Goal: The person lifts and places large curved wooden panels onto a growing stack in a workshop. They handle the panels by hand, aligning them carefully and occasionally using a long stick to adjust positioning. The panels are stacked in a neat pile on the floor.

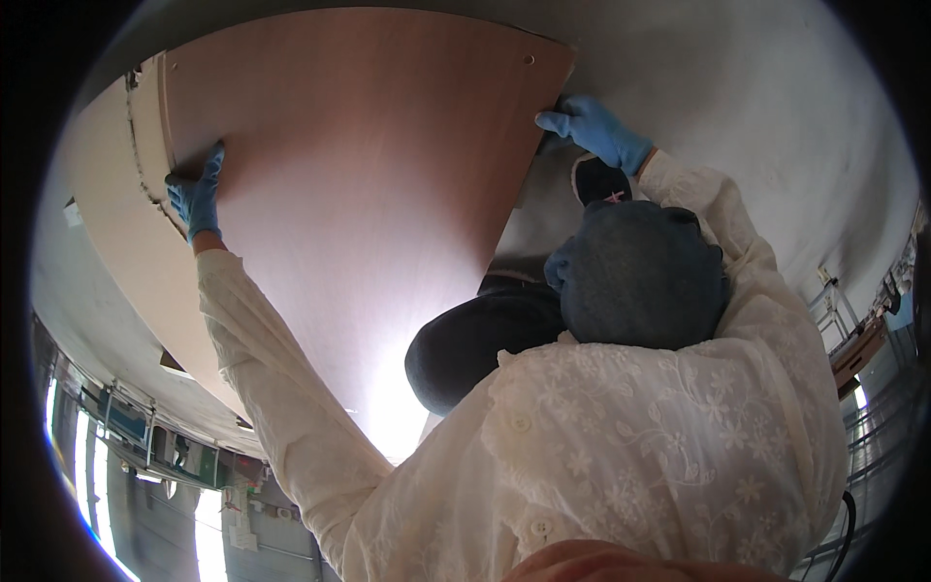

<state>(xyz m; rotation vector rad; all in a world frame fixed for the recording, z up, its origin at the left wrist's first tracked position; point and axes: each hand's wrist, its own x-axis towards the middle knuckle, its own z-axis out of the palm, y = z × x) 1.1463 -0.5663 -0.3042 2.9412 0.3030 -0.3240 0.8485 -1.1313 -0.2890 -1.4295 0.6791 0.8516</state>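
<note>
A large reddish-brown wooden panel [359, 165] lies in front of me, with a small round hole near its far right corner. My left hand [199, 191], in a blue glove, grips the panel's left edge, the thumb on the top face and the fingers over the side. At the right edge, close to the far corner, my right hand [599, 131], also gloved in blue, holds the panel with its thumb on top. The fingers of that hand are partly hidden at the edge. My sleeves are cream-coloured.
Paler boards [126, 213] lie along the panel's left side, with a dark rough seam between them. My knees [640, 276] and a dark shoe [599, 181] are right of the panel on the grey floor [776, 126]. Racks [145, 436] stand at the far lower left.
</note>
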